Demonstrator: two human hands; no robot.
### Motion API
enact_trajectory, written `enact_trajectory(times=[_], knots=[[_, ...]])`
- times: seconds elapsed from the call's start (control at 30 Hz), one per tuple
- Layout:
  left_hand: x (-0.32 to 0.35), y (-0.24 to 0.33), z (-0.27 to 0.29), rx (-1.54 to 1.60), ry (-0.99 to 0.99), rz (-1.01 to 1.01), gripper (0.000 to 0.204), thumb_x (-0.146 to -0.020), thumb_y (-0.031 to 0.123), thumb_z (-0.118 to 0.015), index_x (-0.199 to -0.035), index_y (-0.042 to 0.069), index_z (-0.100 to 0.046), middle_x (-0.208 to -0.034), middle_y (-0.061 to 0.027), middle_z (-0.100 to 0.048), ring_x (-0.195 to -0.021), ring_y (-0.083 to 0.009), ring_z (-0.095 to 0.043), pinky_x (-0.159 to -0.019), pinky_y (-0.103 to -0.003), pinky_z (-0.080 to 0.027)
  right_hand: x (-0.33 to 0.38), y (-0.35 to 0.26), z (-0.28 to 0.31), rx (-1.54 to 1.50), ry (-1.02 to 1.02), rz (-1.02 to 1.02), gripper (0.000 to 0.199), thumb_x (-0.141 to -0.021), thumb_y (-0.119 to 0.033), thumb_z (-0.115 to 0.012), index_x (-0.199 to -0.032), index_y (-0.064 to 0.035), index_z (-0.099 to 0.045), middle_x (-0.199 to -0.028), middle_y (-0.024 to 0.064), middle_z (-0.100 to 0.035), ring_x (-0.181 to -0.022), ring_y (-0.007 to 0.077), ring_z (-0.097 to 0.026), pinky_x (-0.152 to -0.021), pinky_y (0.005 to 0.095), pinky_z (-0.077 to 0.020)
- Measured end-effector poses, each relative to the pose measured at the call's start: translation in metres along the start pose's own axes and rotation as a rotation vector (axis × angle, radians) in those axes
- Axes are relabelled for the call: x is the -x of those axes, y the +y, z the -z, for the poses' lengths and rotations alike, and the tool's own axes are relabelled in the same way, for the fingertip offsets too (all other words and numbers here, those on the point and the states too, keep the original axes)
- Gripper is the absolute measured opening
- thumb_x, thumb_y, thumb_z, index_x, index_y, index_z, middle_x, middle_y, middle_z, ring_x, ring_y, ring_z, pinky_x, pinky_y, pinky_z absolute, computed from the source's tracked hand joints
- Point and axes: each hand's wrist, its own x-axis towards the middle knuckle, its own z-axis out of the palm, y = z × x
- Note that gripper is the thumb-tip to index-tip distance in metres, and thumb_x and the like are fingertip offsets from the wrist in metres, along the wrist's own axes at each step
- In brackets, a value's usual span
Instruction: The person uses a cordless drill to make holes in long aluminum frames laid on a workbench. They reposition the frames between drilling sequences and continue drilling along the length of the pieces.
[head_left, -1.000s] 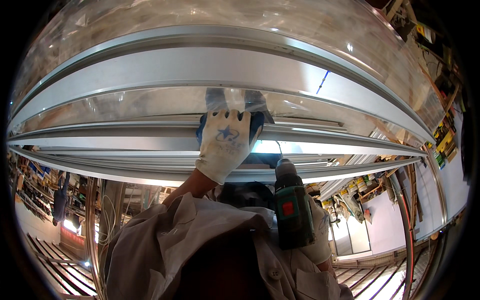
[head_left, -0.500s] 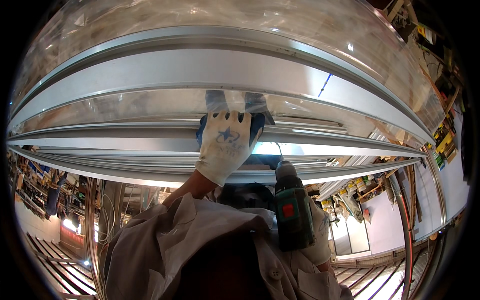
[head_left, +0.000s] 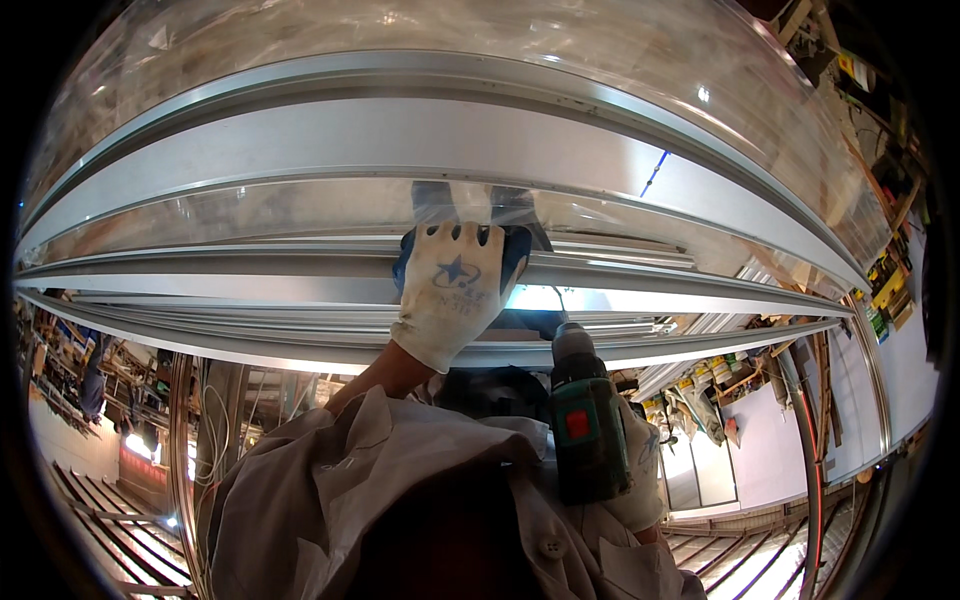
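Note:
My left hand (head_left: 452, 285), in a white work glove with dark blue palm coating, is closed over the top of a long silver metal profile (head_left: 310, 289). Its fingertips are hidden behind the profile's far side. On the right, my gloved right hand (head_left: 642, 465) grips a dark green cordless drill (head_left: 588, 440) with a red patch on its back. Most of that hand is hidden behind the drill's body. A thin bit (head_left: 559, 297) extends from the chuck toward the near face of the profile, by a bright patch; whether the tip touches it I cannot tell.
Farther off lies a wide silver panel (head_left: 400, 135) with a blue mark, beside clear plastic sheeting (head_left: 300, 55). More long metal profiles (head_left: 250, 325) run across below my hands. Wooden pieces and yellow items (head_left: 885, 285) clutter the right side.
The drill and its bit have shifted very slightly to the right. My left hand stays in place on the profile.

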Motion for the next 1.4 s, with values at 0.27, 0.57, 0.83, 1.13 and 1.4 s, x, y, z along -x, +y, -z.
enact_trajectory(times=[0.27,0.57,0.83,1.13,1.4], knots=[[0.0,0.0,-0.003,0.002,0.077,-0.004,0.035,-0.092,0.039,-0.071,-0.11,0.009,-0.07,-0.1,-0.0113,-0.071,-0.094,-0.0265,-0.07,-0.089,-0.045,-0.051,0.001,0.006,0.0,0.018,-0.006,0.003,0.052,-0.079,-0.016,-0.077,-0.124,0.0009,-0.058,-0.083,0.0201,-0.07,-0.075,0.0385,-0.071,-0.063,0.041,-0.0543],[-0.002,-0.004,0.004,0.024,0.059,-0.026,0.035,-0.091,0.039,-0.071,-0.109,0.009,-0.07,-0.1,-0.0113,-0.071,-0.093,-0.0264,-0.07,-0.086,-0.044,-0.051,0.001,-0.009,0.002,0.0,-0.026,-0.084,0.045,-0.079,-0.017,-0.078,-0.116,0.0,-0.06,-0.083,0.0206,-0.07,-0.077,0.0381,-0.072,-0.065,0.0417,-0.0544],[0.006,0.0,0.005,0.007,-0.117,-0.017,0.044,-0.095,0.049,-0.062,-0.109,0.008,-0.067,-0.102,-0.0145,-0.07,-0.1,-0.0306,-0.067,-0.085,-0.047,-0.049,-0.03,0.006,-0.006,0.123,-0.042,0.033,0.051,-0.079,-0.021,-0.077,-0.123,-0.0023,-0.062,-0.093,0.0221,-0.071,-0.084,0.0395,-0.07,-0.074,0.044,-0.0543],[0.024,-0.051,-0.011,0.209,0.075,-0.038,0.028,-0.095,0.031,-0.058,-0.099,0.005,-0.067,-0.091,-0.0155,-0.069,-0.086,-0.0287,-0.068,-0.077,-0.045,-0.049,-0.05,-0.031,-0.047,0.225,0.025,0.214,0.048,-0.08,-0.016,-0.074,-0.125,-0.0021,-0.064,-0.1,0.0184,-0.072,-0.095,0.0315,-0.071,-0.082,0.0402,-0.0543],[0.039,-0.02,-0.024,0.032,0.181,-0.024,0.021,-0.092,0.027,-0.056,-0.083,0.009,-0.065,-0.076,-0.0104,-0.07,-0.074,-0.0251,-0.069,-0.073,-0.041,-0.049,-0.042,-0.001,-0.054,0.276,0.035,0.447,0.046,-0.08,-0.014,-0.073,-0.124,-0.0023,-0.065,-0.103,0.0172,-0.073,-0.096,0.0302,-0.071,-0.084,0.0401,-0.0539]])
